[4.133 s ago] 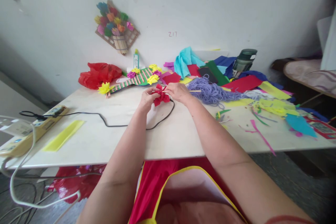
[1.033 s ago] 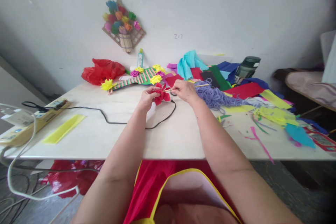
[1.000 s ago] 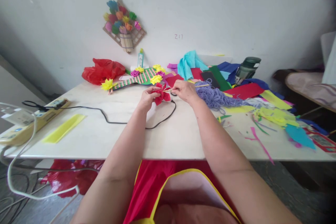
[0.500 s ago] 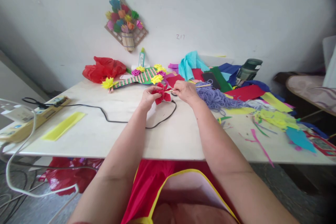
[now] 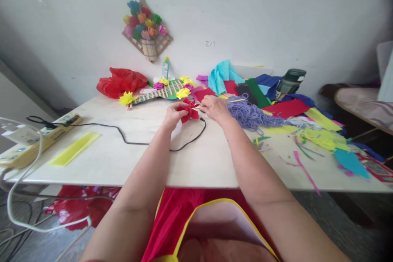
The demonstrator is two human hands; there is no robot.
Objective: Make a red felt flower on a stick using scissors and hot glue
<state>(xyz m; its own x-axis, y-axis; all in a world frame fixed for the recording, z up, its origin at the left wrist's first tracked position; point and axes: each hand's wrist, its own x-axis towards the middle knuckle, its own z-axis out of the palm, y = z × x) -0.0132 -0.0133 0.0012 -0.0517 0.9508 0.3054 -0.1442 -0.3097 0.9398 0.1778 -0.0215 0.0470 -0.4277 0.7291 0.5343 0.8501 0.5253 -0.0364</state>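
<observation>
Now held: red paper flower (image 5: 188,112), just above the table (image 5: 196,159), between both hands.
Left hand (image 5: 172,115): fingers pinched on the flower's petals.
Right hand (image 5: 215,108): closed around a thin wooden stick (image 5: 236,100), seemingly joined to the flower.
Nearby: black cable (image 5: 153,144) beneath; purple yarn (image 5: 250,114) just right.

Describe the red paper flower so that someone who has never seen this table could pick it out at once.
At the table, look halfway along, where the left hand and right hand meet. Pinched between them is the red paper flower on a thin stick; the nearby flowers are yellow or purple and lie unheld.
</observation>
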